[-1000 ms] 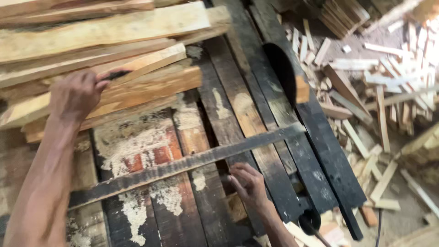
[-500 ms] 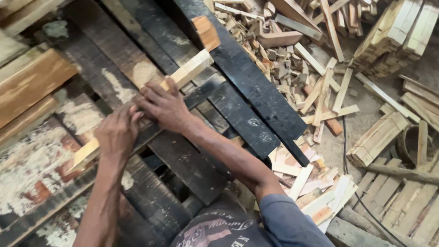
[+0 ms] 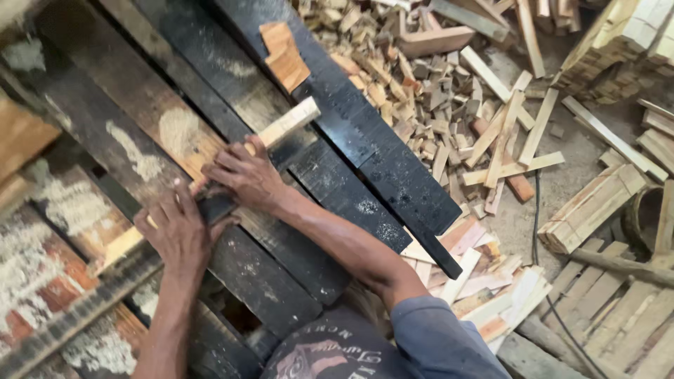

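One head-worn camera looks steeply down from above the person's chest, close over a dark plank workbench (image 3: pixel 365 147) that runs from 11 o'clock toward 5 o'clock. The wearer's own shirt fills the bottom edge at 6 o'clock. Toward 2 o'clock the view reaches the floor, strewn with wood offcuts (image 3: pixel 449 105).

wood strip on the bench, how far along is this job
Done, by the look of it: many short offcuts lie heaped on the floor, with bundled strips beside them. In hand: the left hand and right hand press one pale wood strip flat across the dark bench planks. Left: loose long strips lie scattered on the floor; how many remain cannot be told.
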